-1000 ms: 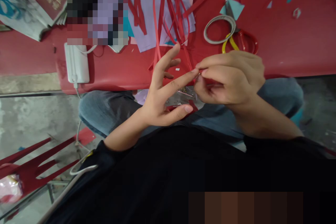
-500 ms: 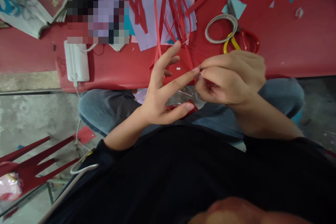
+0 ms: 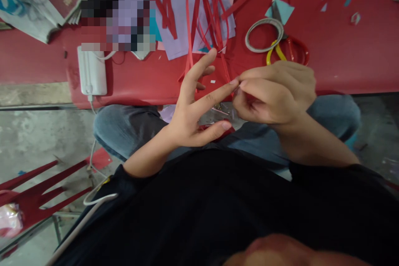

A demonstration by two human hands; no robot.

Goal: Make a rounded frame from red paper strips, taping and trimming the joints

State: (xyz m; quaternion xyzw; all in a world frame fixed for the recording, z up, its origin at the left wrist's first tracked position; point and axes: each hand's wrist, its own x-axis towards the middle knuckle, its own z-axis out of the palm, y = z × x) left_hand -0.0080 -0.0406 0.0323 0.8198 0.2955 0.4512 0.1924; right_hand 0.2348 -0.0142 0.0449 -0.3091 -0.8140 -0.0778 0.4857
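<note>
My left hand (image 3: 193, 104) is held with its fingers spread, and its index fingertip touches the fingertips of my right hand (image 3: 276, 91). The right hand's thumb and index finger are pinched together at that fingertip; what they hold, if anything, is too small to make out. Just beyond the hands, loops of red paper strip (image 3: 195, 12) rest on a lilac sheet (image 3: 177, 45). A small white scrap (image 3: 213, 81) lies on the red table between the hands.
A roll of tape (image 3: 248, 41) lies against scissors with red and yellow handles (image 3: 291, 48) on the red table (image 3: 343, 58). A white power bank (image 3: 92, 72) with a cable sits left. Newspapers (image 3: 40, 27) are at the far left, a red chair (image 3: 34, 195) lower left.
Both hands keep nearly the same pose. The view has shifted slightly, so the things on the table appear a little further right.
</note>
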